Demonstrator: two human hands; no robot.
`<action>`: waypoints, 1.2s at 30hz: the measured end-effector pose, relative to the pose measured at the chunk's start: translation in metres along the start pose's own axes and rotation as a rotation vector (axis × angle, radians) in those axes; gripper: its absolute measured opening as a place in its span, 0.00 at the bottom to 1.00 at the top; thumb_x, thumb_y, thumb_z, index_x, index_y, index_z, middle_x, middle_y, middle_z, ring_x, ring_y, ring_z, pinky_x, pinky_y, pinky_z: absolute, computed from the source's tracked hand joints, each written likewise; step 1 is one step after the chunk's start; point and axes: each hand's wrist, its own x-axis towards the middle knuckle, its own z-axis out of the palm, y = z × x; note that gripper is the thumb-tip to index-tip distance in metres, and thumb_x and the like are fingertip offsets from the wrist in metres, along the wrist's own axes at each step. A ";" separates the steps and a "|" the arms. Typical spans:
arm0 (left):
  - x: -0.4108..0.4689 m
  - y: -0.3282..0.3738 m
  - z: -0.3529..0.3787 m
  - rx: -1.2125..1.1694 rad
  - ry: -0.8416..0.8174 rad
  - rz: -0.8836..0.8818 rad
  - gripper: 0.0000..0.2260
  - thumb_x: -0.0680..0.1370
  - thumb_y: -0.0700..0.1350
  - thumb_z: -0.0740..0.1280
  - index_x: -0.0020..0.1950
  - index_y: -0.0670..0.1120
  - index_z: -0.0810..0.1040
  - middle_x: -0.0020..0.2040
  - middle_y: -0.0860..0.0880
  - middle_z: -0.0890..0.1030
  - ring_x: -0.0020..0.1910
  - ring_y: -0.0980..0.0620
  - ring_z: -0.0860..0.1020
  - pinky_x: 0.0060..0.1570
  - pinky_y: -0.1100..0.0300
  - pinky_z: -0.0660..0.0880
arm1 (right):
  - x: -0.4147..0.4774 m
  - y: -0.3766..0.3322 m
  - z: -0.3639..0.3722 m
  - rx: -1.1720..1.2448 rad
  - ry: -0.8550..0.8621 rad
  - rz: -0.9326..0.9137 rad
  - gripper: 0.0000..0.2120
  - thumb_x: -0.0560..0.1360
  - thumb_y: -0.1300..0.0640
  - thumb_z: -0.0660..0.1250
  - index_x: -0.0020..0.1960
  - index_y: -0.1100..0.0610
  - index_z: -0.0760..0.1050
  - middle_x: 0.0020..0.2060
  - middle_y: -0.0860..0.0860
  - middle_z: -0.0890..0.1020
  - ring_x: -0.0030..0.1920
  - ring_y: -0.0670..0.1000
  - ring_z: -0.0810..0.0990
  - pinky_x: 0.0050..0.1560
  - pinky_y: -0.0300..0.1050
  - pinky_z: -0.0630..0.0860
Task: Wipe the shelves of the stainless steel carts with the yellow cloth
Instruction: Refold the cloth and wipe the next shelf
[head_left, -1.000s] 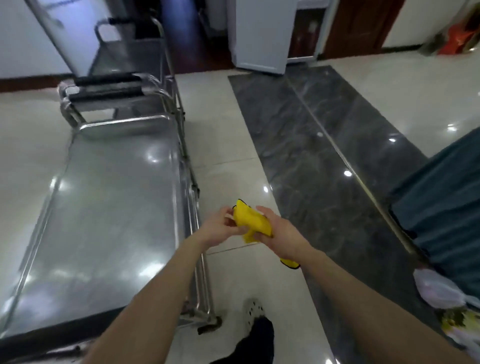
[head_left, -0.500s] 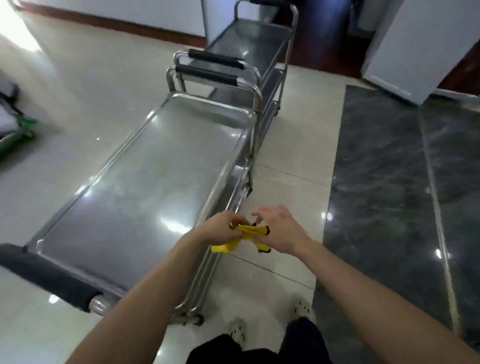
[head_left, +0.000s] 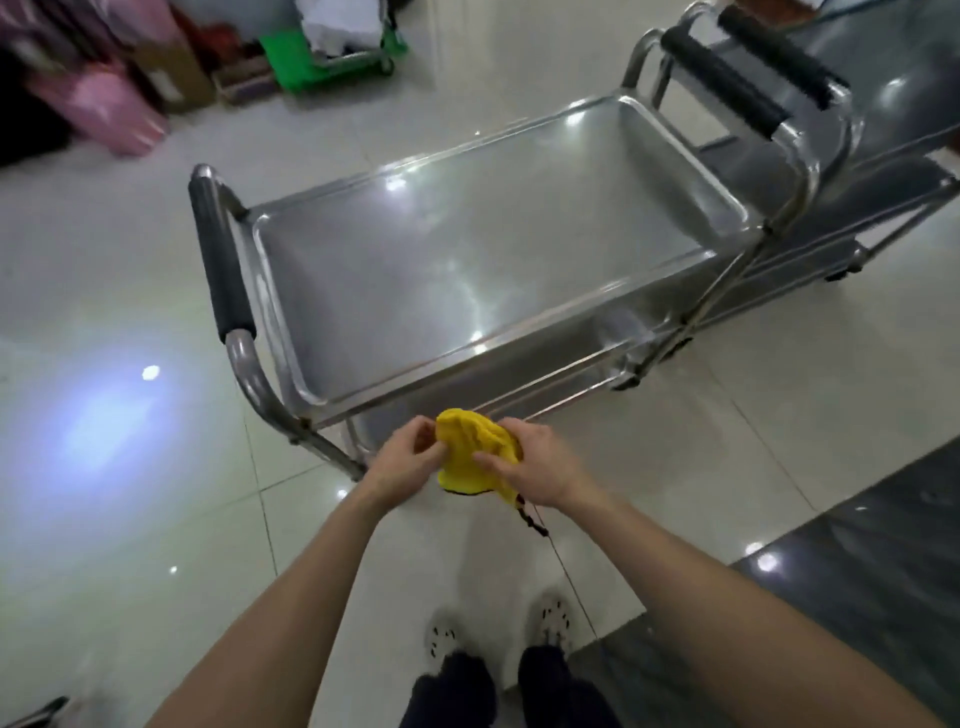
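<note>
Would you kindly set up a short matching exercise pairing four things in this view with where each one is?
Things:
1. yellow cloth
2. near cart's top shelf
3. second cart
4. green crate

Places:
A. on the floor at the far left, by pink bags
B. bunched between both hands
C. bare, directly ahead of the hands
D. butted against the near cart's far end

Pairs: 1-B, 2-C, 3-D, 4-A

A green crate (head_left: 332, 57) and pink bags (head_left: 109, 109) sit on the tiled floor (head_left: 130, 467).
</note>
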 end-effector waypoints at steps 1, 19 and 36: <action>-0.004 -0.012 0.002 -0.071 0.008 -0.044 0.09 0.77 0.49 0.74 0.56 0.50 0.80 0.50 0.48 0.85 0.46 0.54 0.80 0.45 0.56 0.76 | 0.003 0.001 0.010 0.026 -0.018 0.010 0.09 0.79 0.48 0.76 0.49 0.52 0.81 0.37 0.44 0.80 0.38 0.46 0.76 0.43 0.46 0.71; 0.012 -0.231 0.105 -1.186 0.193 -0.576 0.24 0.82 0.48 0.73 0.76 0.45 0.74 0.65 0.40 0.84 0.59 0.38 0.85 0.58 0.40 0.82 | 0.057 0.087 0.160 0.563 -0.170 0.289 0.08 0.87 0.56 0.64 0.57 0.43 0.76 0.51 0.42 0.82 0.50 0.47 0.83 0.45 0.40 0.81; 0.133 -0.322 0.075 -0.116 1.277 0.048 0.18 0.76 0.64 0.74 0.45 0.55 0.69 0.36 0.54 0.77 0.35 0.54 0.78 0.42 0.47 0.80 | 0.230 0.172 0.280 -0.590 0.081 -0.331 0.34 0.82 0.27 0.52 0.84 0.38 0.60 0.85 0.55 0.60 0.85 0.61 0.55 0.82 0.71 0.53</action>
